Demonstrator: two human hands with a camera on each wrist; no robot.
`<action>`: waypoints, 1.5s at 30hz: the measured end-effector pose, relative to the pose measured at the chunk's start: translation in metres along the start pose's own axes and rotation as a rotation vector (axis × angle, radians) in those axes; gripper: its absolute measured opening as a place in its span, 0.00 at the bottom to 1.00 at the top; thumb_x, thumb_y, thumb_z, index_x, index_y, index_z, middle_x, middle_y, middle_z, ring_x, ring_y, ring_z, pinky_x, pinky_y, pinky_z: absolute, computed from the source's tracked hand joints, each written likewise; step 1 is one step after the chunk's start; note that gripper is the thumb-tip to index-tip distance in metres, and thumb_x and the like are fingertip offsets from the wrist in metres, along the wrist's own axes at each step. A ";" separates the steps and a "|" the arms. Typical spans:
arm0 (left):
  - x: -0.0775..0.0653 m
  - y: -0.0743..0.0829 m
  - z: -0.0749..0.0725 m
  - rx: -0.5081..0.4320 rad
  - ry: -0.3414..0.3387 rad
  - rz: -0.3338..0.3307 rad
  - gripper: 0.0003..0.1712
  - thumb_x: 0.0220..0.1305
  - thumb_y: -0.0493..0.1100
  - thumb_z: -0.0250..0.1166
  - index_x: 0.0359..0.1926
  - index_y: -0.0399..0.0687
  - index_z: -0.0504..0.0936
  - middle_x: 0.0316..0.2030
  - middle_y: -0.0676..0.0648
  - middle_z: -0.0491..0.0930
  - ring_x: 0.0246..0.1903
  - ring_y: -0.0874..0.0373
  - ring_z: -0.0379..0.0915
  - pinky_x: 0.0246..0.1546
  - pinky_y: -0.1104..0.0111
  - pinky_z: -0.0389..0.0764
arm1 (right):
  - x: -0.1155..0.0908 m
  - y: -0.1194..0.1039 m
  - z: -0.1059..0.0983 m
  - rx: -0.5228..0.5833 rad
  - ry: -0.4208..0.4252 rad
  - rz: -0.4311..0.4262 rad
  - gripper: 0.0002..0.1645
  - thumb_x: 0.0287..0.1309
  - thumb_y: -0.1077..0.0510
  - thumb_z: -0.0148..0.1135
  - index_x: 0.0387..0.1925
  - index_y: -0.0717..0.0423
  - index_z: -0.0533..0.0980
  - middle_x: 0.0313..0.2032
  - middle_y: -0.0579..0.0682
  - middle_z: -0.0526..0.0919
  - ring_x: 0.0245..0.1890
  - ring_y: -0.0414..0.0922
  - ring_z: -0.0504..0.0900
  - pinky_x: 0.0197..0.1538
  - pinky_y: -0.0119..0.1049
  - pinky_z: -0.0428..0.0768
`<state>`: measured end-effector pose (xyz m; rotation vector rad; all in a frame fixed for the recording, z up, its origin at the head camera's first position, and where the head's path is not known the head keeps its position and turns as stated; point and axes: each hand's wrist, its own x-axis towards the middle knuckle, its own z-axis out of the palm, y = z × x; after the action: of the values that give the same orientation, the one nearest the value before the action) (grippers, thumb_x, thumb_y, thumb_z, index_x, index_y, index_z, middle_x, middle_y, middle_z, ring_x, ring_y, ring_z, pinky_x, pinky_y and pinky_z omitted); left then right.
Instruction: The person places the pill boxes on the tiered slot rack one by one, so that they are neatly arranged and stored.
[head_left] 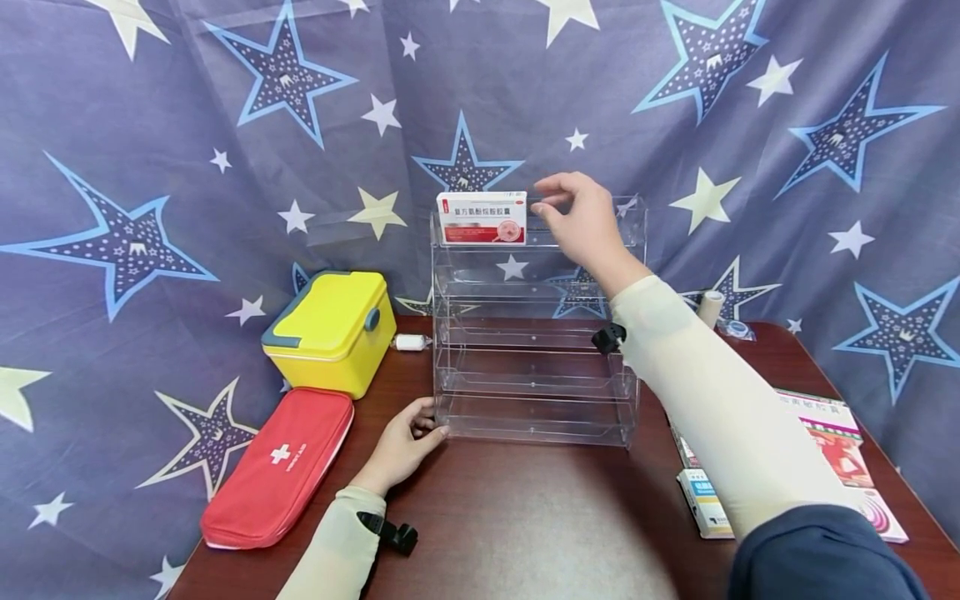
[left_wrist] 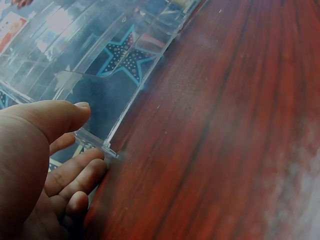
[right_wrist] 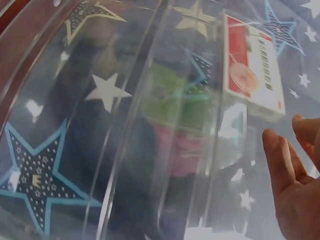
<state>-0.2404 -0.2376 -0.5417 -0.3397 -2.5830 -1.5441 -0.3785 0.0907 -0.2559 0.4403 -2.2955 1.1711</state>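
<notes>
A clear acrylic display rack [head_left: 533, 383] with several tiers stands upright on the table. On its top tier, toward the left, a white and red medicine box [head_left: 482, 218] stands with its printed front facing me; the right wrist view shows the same medicine box [right_wrist: 254, 67]. My right hand [head_left: 583, 215] hovers just right of the box, fingers loosely bent, a gap between fingertips and box, holding nothing. Down at the rack's lower left corner, my left hand [head_left: 405, 442] holds the edge, thumb in front and fingers at the side. The left hand [left_wrist: 65, 155] shows this closer.
On the left are a yellow box with lid [head_left: 330, 329] and a red first-aid pouch [head_left: 281, 467]. Several medicine boxes [head_left: 705, 504] lie at the right, partly behind my right sleeve. A small white bottle [head_left: 410, 342] lies left of the rack. A star-patterned curtain [head_left: 525, 75] hangs behind.
</notes>
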 end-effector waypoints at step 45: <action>0.000 0.000 -0.001 0.018 -0.003 -0.013 0.27 0.65 0.41 0.76 0.63 0.45 0.80 0.46 0.47 0.82 0.46 0.53 0.80 0.47 0.63 0.78 | -0.169 0.315 -0.158 -0.166 -0.486 0.498 0.42 0.67 0.52 0.72 0.72 0.71 0.67 0.65 0.76 0.73 0.58 0.68 0.79 0.58 0.60 0.79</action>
<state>-0.2400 -0.2389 -0.5416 -0.3243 -2.6049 -1.5239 -0.3511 0.4088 -0.4813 0.0891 -3.0202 1.1720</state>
